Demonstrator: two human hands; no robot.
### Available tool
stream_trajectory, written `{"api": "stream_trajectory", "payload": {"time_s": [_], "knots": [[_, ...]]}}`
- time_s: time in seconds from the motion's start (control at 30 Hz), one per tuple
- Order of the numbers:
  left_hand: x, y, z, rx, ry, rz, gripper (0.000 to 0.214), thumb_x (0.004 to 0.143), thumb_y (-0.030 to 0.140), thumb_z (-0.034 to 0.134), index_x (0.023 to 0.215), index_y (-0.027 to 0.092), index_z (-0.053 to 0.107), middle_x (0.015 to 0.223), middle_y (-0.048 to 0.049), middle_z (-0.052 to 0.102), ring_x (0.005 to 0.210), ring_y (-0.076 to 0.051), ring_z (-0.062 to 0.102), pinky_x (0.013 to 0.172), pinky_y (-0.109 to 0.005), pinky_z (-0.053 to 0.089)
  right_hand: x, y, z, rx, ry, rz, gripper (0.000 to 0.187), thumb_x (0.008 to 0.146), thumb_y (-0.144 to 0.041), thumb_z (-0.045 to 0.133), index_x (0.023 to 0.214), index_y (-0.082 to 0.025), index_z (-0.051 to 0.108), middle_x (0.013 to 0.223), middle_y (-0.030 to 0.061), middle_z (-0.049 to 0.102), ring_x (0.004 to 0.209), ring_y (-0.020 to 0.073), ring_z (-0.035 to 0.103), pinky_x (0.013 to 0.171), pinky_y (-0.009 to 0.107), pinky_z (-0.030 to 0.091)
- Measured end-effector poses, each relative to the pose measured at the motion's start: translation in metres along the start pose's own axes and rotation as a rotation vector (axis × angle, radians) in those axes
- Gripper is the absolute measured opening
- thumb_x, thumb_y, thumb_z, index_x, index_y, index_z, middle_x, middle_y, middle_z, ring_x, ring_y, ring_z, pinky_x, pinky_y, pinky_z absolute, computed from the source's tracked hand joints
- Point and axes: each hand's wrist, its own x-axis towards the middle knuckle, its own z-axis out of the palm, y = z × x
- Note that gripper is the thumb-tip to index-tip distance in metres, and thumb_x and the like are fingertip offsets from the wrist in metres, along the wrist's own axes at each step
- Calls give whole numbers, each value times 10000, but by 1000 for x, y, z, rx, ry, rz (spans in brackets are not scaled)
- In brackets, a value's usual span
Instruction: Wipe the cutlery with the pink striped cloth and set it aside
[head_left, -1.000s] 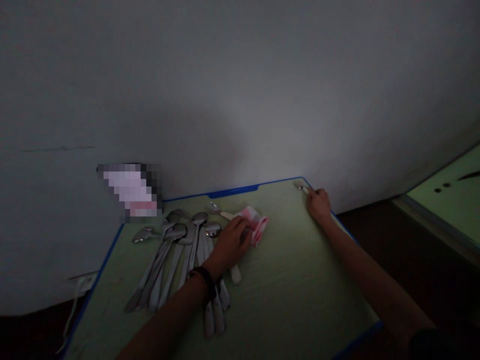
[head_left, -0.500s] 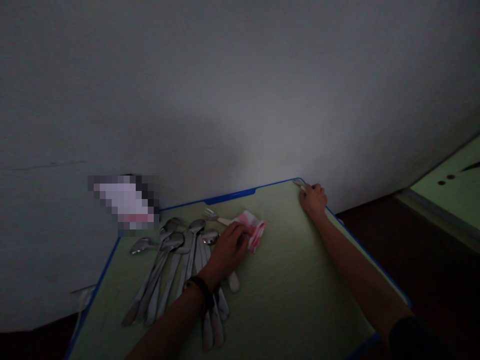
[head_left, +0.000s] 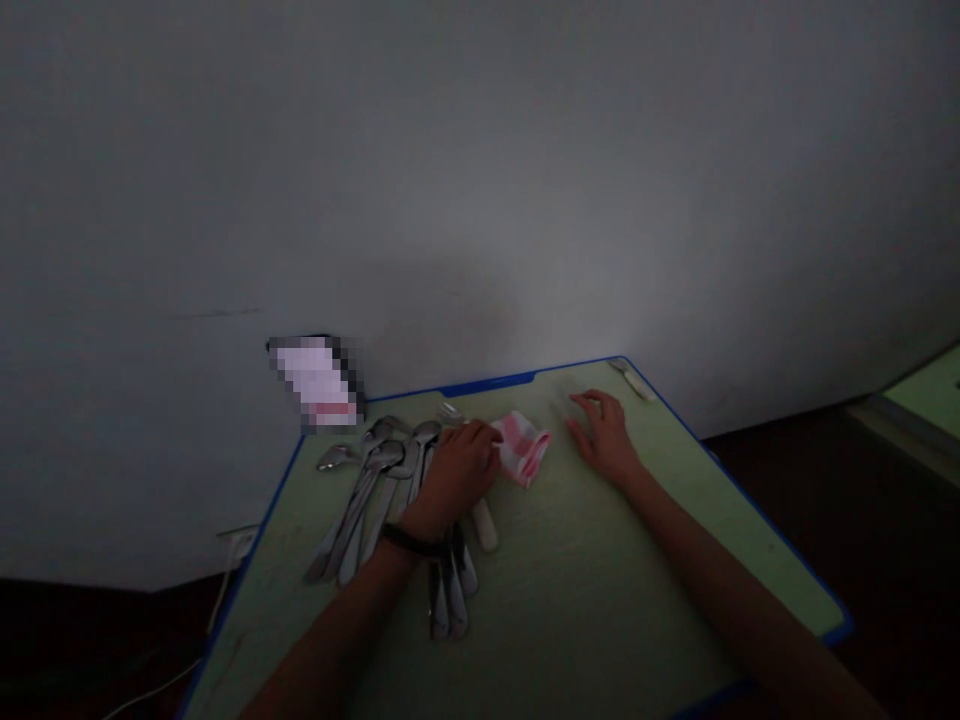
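Note:
My left hand (head_left: 463, 462) is curled over the fork (head_left: 451, 412), whose metal tines show just beyond the knuckles. Its handle runs in under my closed fingers, which hide it. Against those fingertips lies a folded pink-and-white checked cloth (head_left: 517, 445). To the right of the cloth my right hand (head_left: 606, 440) hovers empty, thumb and fingers apart. A second fork with a pale handle (head_left: 637, 382) rests at the far right corner. Several metal spoons (head_left: 367, 480) lie in a fanned pile left of and beneath my left wrist; a pale handle (head_left: 485, 525) sticks out beside it.
The pale green table (head_left: 585, 580) has a blue rim (head_left: 487, 385) and stands against a grey wall (head_left: 480, 200). A blurred-out device (head_left: 315, 380) leans at the back left corner. A white cable (head_left: 154, 690) hangs at the left.
My right hand has let go of the fork at the far right corner and come back left toward the cloth. My left hand has shifted left off the cloth, over the other fork's handle.

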Motion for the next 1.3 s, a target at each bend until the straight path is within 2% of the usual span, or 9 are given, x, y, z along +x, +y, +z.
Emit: {"api": "stream_trajectory", "payload": {"time_s": [0.07, 0.13, 0.2, 0.37, 0.5, 0.73, 0.97, 1.13, 1.3], "knots": [[2, -15, -14, 2, -41, -100, 192, 851, 224, 437, 986, 178, 564, 1036, -77, 598, 961, -194, 571, 839, -325, 418, -5, -22, 1, 105, -83, -101, 477, 847, -371, 474, 1293, -208, 426, 1229, 134, 430, 1155, 259, 388, 982, 436, 321], [1, -26, -28, 57, -207, -246, 243, 885, 258, 371, 1014, 173, 559, 1054, -88, 606, 938, -180, 592, 812, -302, 433, -6, -35, 3, 175, -195, -206, 484, 810, -394, 534, 1269, -258, 460, 1272, 113, 421, 1179, 266, 376, 987, 446, 313], [-3, -29, -36, 91, -302, -306, 274, 883, 313, 373, 901, 161, 600, 917, -102, 653, 832, -209, 627, 730, -321, 454, -3, -39, 7, 219, -269, -213, 463, 774, -378, 580, 1218, -267, 506, 1242, 103, 461, 1155, 267, 399, 971, 450, 318], [-14, -5, -26, 148, -430, -404, 409, 821, 499, 438, 838, 151, 651, 879, -154, 684, 821, -290, 647, 678, -389, 471, 1, -38, 15, 262, -298, -90, 328, 714, -258, 603, 1035, -203, 571, 1042, 82, 551, 1005, 232, 478, 903, 395, 362], [-16, 14, -19, 161, -490, -397, 398, 752, 504, 531, 833, 137, 663, 876, -168, 692, 848, -323, 646, 695, -421, 477, -1, -36, 17, 308, -238, 7, 200, 706, -182, 561, 905, -190, 577, 975, 73, 552, 941, 214, 496, 864, 360, 387], [-11, 11, -24, 164, -495, -392, 397, 745, 323, 556, 1081, 114, 543, 963, -174, 669, 903, -315, 638, 691, -388, 482, 1, -20, 20, 402, -74, 191, 293, 711, -47, 394, 847, -193, 608, 974, 71, 529, 950, 191, 512, 871, 339, 407], [-12, 0, -20, 114, -515, -382, 378, 762, 252, 510, 1119, 129, 498, 915, -151, 667, 854, -272, 651, 629, -313, 469, 5, -25, 18, 475, -257, 84, 223, 706, -113, 503, 870, -205, 622, 943, 52, 540, 885, 175, 543, 813, 310, 442], [-9, 5, -15, 158, -495, -329, 587, 821, 252, 427, 1384, 235, 263, 879, -119, 675, 818, -274, 655, 651, -339, 461, 3, -27, 19, 464, -197, 165, 223, 700, -63, 455, 801, -195, 603, 857, 44, 541, 814, 166, 541, 764, 301, 443], [-7, 7, -4, 241, -508, -298, 648, 837, 240, 398, 1433, 285, 147, 876, -120, 688, 800, -273, 655, 688, -367, 457, 3, -26, 19, 477, -203, 156, 224, 701, -62, 455, 806, -194, 602, 860, 41, 547, 815, 162, 544, 757, 291, 441]]}}
